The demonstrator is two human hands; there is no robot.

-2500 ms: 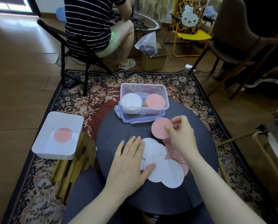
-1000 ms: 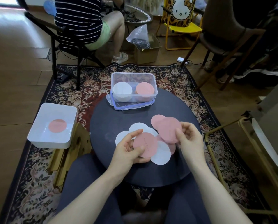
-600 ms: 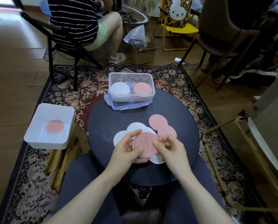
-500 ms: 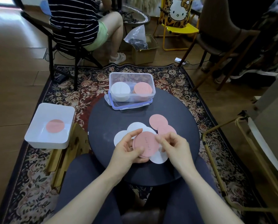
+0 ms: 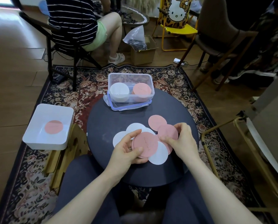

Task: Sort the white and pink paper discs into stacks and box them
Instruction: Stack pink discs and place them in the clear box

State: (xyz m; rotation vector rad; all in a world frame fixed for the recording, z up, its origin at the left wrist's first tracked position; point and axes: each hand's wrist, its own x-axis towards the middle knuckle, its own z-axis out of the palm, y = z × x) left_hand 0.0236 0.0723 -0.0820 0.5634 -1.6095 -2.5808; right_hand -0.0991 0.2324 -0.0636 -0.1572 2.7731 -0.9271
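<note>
My left hand (image 5: 127,151) grips a small stack of pink discs (image 5: 146,143) just above the round dark table (image 5: 106,125). To its right, my right hand (image 5: 181,139) pinches a single pink disc (image 5: 167,132) by its edges. Another pink disc (image 5: 156,122) lies flat behind it. Several white discs (image 5: 159,153) lie overlapped on the table under my hands. At the table's far edge stands a clear plastic box (image 5: 130,78) holding a white stack (image 5: 119,91) and a pink stack (image 5: 142,91).
The box's blue-rimmed lid (image 5: 128,106) lies under the box. A white tray (image 5: 38,138) with one pink disc (image 5: 53,127) sits on a wooden stool at the left. A seated person (image 5: 80,21), chairs and a cardboard box (image 5: 143,52) stand beyond the rug.
My right hand moved right off the held stack and picked up another pink disc. The left hand keeps its hold on the pink stack.
</note>
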